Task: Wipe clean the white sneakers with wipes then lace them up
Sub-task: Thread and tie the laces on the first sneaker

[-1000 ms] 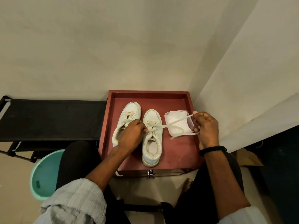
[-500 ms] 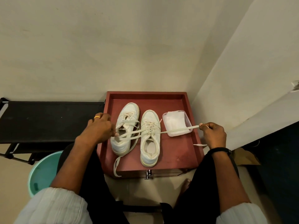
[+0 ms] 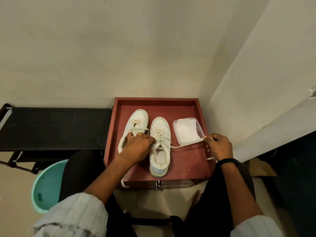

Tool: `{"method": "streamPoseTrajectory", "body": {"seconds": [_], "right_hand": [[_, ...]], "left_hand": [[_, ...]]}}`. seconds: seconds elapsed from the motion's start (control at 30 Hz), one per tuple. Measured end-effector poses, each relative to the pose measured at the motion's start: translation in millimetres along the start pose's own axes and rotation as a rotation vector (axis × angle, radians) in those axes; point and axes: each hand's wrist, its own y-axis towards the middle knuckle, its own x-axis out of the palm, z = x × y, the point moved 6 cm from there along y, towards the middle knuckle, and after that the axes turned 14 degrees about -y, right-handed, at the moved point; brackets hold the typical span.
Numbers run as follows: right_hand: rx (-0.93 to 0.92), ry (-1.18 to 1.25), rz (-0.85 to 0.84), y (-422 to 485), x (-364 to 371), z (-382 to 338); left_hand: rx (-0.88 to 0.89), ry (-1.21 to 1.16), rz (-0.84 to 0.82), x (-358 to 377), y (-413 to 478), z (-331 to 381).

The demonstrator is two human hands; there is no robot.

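Fingers (image 3: 209, 144) of the right hand (image 3: 219, 147) pinch the lace (image 3: 176, 146), drawn sideways. The left hand (image 3: 136, 147) curls at the eyelets (its hold hidden) of the sneaker (image 3: 159, 158) mid-tray (image 3: 188, 161) — best pull level, evenly, steadying the shoe.

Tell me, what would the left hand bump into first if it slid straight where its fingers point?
Most likely the right sneaker: the left hand, lying over the left sneaker, has fingers aimed at its laces, seemingly almost touching.

Right hand (image 3: 219, 147) pinches lace (image 3: 181, 145); left hand (image 3: 136, 147) lies across sneakers (image 3: 159, 130).
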Motion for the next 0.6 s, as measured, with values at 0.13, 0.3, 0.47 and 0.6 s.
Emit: {"method": "streamPoseTrajectory", "body": {"seconds": [0.13, 0.3, 0.47, 0.6], "right_hand": [[0.03, 0.0, 0.024, 2, -5, 4], [0.082, 0.0, 0.05, 6, -9, 12], [0.114, -0.006, 0.053, 10, -10, 22], [0.114, -0.009, 0.042, 11, -5, 23]], "left_hand": [[-0.061, -0.093, 0.057, -13, 0, -14], [-0.145, -0.188, 0.09, -49, -20, -43], [-0.326, -0.243, 0.332, -101, -49, -95], [-0.468, -0.252, 0.285, -98, -58, -119]]}}
